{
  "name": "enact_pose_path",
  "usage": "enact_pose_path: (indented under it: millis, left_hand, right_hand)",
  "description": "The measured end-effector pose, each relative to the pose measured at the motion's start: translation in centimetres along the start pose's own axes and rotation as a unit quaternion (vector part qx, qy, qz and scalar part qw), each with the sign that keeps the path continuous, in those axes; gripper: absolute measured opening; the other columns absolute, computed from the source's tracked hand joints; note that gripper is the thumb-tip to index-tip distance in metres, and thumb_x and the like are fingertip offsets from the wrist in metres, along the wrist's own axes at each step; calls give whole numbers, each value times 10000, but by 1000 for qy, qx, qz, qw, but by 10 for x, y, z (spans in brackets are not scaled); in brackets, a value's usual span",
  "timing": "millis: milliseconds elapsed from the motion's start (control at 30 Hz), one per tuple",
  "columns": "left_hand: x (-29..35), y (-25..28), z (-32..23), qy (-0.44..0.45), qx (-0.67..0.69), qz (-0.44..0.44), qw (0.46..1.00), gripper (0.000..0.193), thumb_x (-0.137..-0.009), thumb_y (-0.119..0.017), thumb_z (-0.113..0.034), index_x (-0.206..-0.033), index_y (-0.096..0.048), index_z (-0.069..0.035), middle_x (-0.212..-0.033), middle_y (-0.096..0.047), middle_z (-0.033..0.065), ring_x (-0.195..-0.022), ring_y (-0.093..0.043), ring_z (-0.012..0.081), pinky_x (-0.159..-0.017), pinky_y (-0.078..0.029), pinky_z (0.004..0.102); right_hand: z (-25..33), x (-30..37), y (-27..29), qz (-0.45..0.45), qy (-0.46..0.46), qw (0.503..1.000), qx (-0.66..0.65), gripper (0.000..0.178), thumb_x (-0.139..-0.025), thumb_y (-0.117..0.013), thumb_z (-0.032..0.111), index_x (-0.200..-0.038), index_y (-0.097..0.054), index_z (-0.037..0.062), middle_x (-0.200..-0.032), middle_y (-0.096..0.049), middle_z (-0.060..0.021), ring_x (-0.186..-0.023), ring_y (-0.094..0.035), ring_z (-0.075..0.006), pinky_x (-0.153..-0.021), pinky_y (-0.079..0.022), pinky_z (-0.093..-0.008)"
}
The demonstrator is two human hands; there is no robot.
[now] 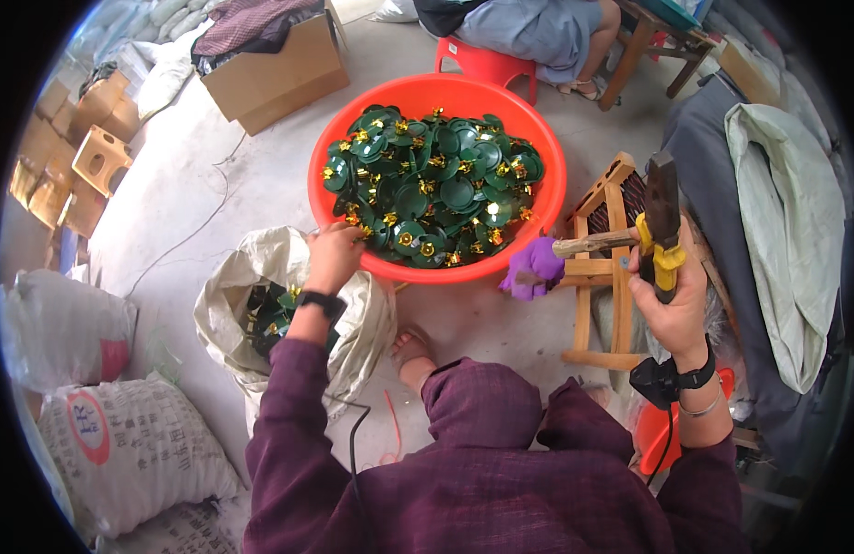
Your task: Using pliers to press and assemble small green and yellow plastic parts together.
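My left hand (335, 255) is at the near left rim of a round orange-red basin (556, 175). Its fingers are curled together beside the green discs (410, 201) with gold-coloured fittings heaped inside; what they pinch, if anything, is hidden. Below that wrist stands an open white woven sack (238, 277) with more green pieces in it. My right hand (672, 309) is closed around the yellow grips of pliers (665, 198), whose dark metal head points upward. Close beside it is a wooden stick (593, 243) with purple material (534, 268) at one end; whether the hand touches the stick is unclear.
A wooden frame (621, 314) stands right of the basin. Full sacks (136, 452) lie at the left, and a cardboard box (279, 78) holds cloth. Another person (538, 37) sits beyond the basin near a red stool (487, 63). A black cable (357, 434) hangs by my left arm.
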State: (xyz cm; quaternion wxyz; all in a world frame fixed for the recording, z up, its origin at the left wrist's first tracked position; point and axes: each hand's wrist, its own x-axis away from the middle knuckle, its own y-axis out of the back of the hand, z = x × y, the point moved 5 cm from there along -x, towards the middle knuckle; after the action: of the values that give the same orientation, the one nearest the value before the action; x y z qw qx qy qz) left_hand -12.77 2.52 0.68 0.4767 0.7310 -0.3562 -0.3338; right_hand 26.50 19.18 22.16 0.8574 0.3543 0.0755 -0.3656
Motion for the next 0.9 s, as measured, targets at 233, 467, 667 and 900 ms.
enact_pose_path:
  millis: [233,467,667,900]
  left_hand:
    - [-35,-107,63,35,-266,124,955,262,-828,-521,-277,-958,-734,-198,-1110,-681,74,-1139,-577,244,-1031,-263,508]
    - [-37,-103,26,95,-273,300,909,391,-858,-498,-338,-1163,-677,-171,-1285,-603,40,-1273,-463,255,-1070,-195,614]
    - [-34,-95,34,151,-202,251,935,394,-812,-560,-332,-1131,-690,-140,-1210,-646,76,-1211,-536,255,-1081,-214,620]
    - [-30,-85,10,113,-210,214,947,392,-813,-570,-369,-1101,-701,-138,-1179,-660,83,-1177,-563,254,-1058,-285,559]
  right_hand:
    - [10,-2,3,36,54,990,125,575,-647,-640,-19,-1208,-529,33,-1179,-458,-165,-1049,-521,-280,-882,-452,-364]
    - [0,18,20,-8,19,998,65,513,-666,-650,-28,-1166,-538,-14,-1158,-461,-157,-1041,-523,-274,-913,-433,-348]
    - [13,25,27,-15,47,997,57,511,-658,-656,-35,-1156,-542,-16,-1155,-458,-157,-1068,-517,-277,-946,-417,-343]
    - [9,33,39,-64,40,997,29,504,-662,-661,7,-1156,-566,14,-1143,-468,-149,-1049,-507,-259,-918,-418,-353]
